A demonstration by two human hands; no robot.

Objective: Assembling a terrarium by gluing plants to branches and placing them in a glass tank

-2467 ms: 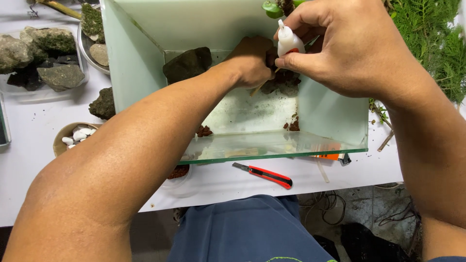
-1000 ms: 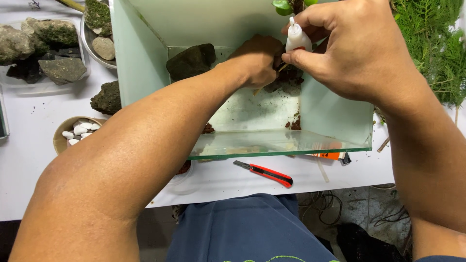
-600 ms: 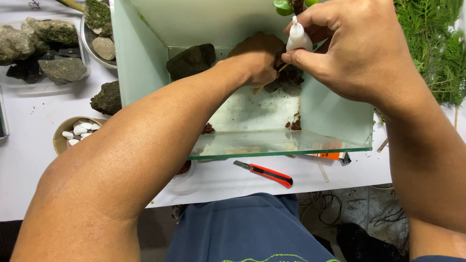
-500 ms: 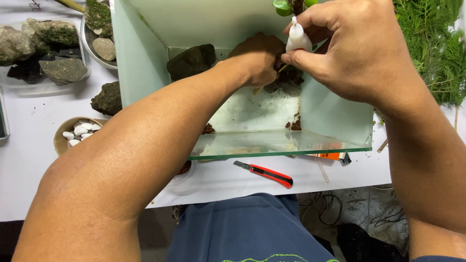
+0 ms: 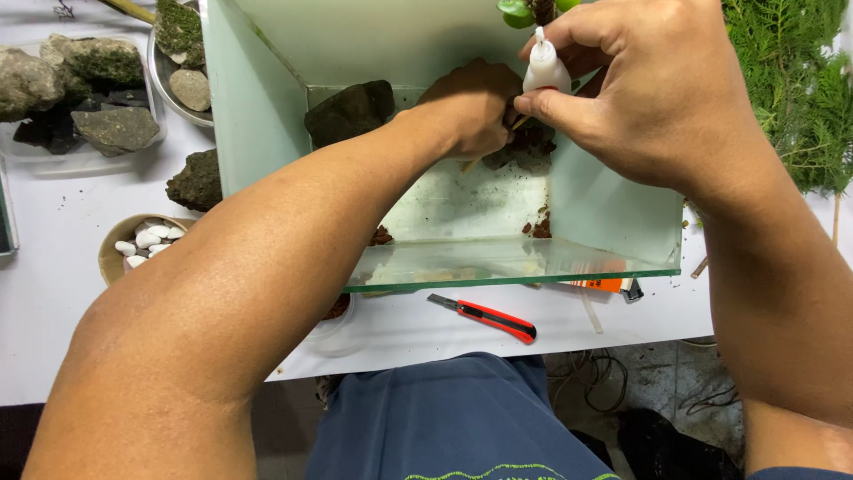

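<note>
A glass tank (image 5: pixel 498 276) stands on the white table in front of me. My left hand (image 5: pixel 475 102) reaches down inside it, fingers closed on a thin wooden stick (image 5: pixel 471 164) beside a dark clump of soil and rock (image 5: pixel 533 147) at the tank's back right. My right hand (image 5: pixel 649 84) hovers over the tank's rim, pinching a small white squeeze bottle (image 5: pixel 544 67) with its nozzle up. A dark rock (image 5: pixel 351 111) sits at the back left of the tank floor. Green leaves (image 5: pixel 520 11) show just above the bottle.
A red utility knife (image 5: pixel 484 317) lies on the table before the tank. At left are a clear tray of rocks (image 5: pixel 75 98), a metal bowl with stones (image 5: pixel 182 53), a loose mossy rock (image 5: pixel 195 182) and a bowl of white pebbles (image 5: pixel 142 244). Green foliage (image 5: pixel 800 89) fills the right.
Both hands stay nearly still; the right hand with the white bottle has shifted very slightly up over the tank's back right corner.
</note>
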